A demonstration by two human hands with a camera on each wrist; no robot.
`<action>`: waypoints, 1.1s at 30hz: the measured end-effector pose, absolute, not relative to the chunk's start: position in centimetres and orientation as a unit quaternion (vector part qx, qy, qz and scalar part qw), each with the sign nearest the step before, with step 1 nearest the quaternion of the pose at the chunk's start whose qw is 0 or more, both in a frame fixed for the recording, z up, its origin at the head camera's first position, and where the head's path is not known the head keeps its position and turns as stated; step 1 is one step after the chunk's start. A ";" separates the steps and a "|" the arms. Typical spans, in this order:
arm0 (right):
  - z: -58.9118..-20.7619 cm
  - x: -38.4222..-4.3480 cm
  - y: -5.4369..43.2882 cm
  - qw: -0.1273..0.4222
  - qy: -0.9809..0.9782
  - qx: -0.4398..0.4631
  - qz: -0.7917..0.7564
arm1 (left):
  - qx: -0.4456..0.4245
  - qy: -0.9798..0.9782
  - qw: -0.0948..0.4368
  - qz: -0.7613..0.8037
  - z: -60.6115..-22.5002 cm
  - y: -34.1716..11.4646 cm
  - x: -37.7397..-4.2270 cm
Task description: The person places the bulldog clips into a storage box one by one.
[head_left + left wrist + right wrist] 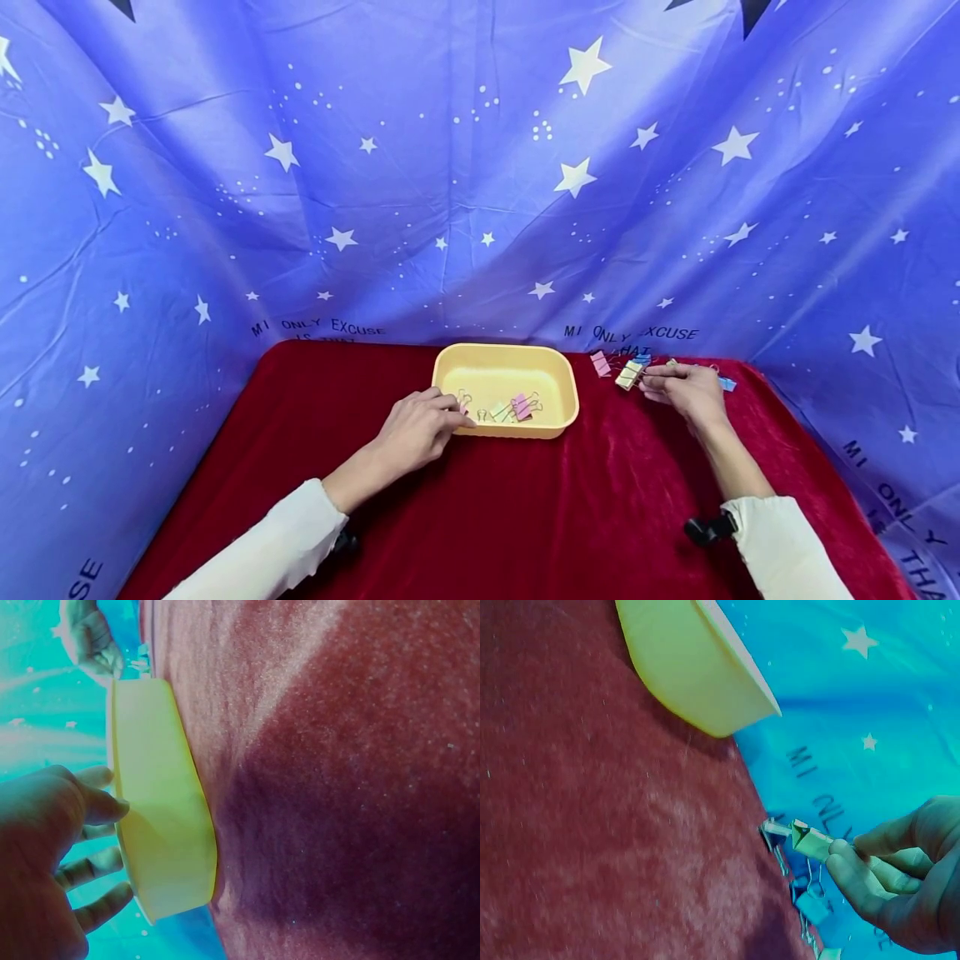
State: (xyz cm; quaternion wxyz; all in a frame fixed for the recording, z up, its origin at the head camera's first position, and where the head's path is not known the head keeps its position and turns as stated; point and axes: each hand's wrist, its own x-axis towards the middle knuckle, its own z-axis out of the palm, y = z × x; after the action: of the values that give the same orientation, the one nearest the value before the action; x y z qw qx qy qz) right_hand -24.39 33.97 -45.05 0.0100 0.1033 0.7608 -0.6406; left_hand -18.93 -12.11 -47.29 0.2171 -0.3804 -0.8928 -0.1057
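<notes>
One yellow binder clip [628,375] is being pinched by the right hand [686,395], fingers squeezed narrow at its wire end, near a loose pink clip [601,364], off to the right of the yellow tray [495,379]. Meanwhile the tray's rim is being gripped by the left hand [420,427], thumb against fingers, and a few more clips [523,407] are being kept inside, fyi.

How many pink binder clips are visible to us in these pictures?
3 visible: one pink clip in the yellow tray, beside the left hand; a second clip farther right in it; a third clip on the red cloth, right of the tray. More may be hidden.
</notes>
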 end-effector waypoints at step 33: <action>-41.6 -22.7 23.4 0.021 0.834 -0.027 -0.551 | -0.375 -0.893 0.215 -0.126 -47.3 -12.1 -18.8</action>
State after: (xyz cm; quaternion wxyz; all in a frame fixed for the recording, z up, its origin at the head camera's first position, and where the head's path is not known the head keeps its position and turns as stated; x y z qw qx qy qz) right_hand -22.68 23.39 -41.55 0.0211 -0.0273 0.8340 -0.5507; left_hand -18.85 -12.13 -47.26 0.2146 -0.3754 -0.8928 -0.1261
